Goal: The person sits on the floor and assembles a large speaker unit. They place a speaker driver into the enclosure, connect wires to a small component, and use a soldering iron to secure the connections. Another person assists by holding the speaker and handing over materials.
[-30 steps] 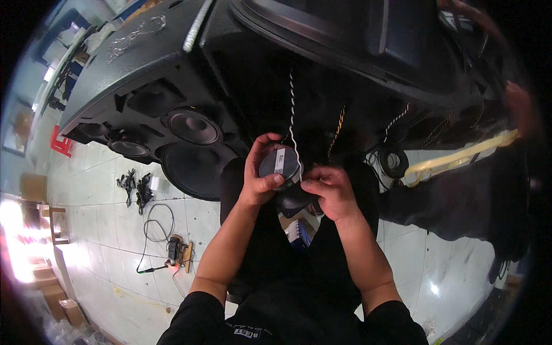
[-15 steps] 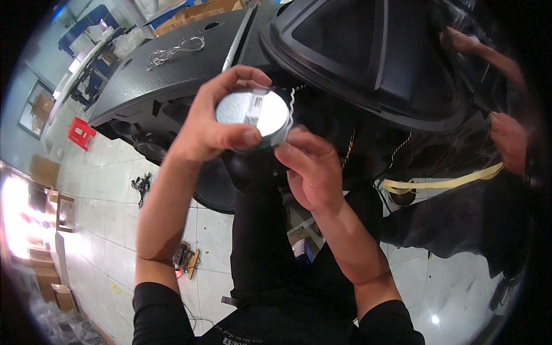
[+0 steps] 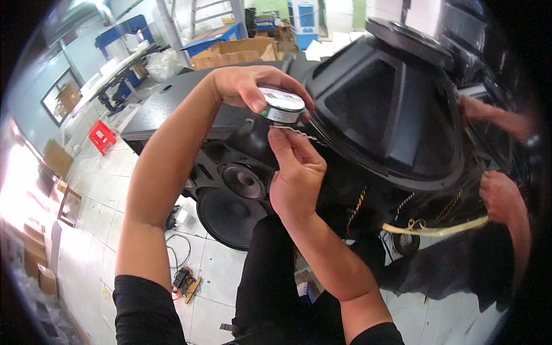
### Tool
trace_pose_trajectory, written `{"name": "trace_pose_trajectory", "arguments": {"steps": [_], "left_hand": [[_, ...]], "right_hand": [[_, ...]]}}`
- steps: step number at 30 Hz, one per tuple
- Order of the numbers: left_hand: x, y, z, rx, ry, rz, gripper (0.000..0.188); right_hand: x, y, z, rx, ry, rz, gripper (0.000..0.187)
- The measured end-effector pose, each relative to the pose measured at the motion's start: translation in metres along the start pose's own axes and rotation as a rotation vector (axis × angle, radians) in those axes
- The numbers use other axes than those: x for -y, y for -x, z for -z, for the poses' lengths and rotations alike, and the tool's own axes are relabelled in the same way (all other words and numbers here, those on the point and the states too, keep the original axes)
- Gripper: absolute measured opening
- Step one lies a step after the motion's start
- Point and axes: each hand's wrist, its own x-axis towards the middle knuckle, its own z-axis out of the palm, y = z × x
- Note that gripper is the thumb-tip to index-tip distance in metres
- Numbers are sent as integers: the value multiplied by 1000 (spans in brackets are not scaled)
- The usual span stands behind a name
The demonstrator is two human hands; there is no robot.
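Observation:
My left hand (image 3: 261,86) is wrapped over the top of a round, puck-like speaker driver (image 3: 282,115) with a pale top and a label on its side. Fingers curl around the far edge and the thumb presses the near side. Just beneath it, my right hand (image 3: 296,172) is closed, thumb and fingertips pinched at the driver's lower edge. A twisted white wire (image 3: 303,134) runs from that pinch toward the right. A black tapered part (image 3: 250,138) sits below and behind my hands; whether the driver touches it is hidden.
To the right, a large black cone woofer (image 3: 362,98) rests magnet up. The black speaker cabinet (image 3: 172,109) lies behind my arms. Another person's hands (image 3: 499,195) are at the right, near a yellow strap (image 3: 440,230). Twisted wires (image 3: 356,210) hang below; a red stool (image 3: 102,137) stands left.
The driver has tilted from showing its flat face to showing its side. My left hand now reaches over its top, and my right hand has shifted under it. The view has tipped up.

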Motion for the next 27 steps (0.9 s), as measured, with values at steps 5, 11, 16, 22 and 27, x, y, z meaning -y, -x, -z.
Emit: {"name": "trace_pose_trajectory", "arguments": {"steps": [5, 11, 16, 22, 27], "left_hand": [[-16, 15, 6, -63, -201, 34, 95], [-34, 15, -4, -116, -389, 100, 86], [-49, 11, -2, -158, -624, 145, 83], [-29, 12, 13, -158, -607, 37, 81], [-14, 20, 22, -171, -497, -3, 81]], "right_hand": [[-4, -4, -11, -17, 24, 51, 10], [-9, -5, -4, 14, 29, 115, 10], [-14, -18, 0, 47, 79, 162, 10], [-5, -21, 8, 92, 489, 305, 17], [10, -19, 13, 103, 687, 242, 25]]}}
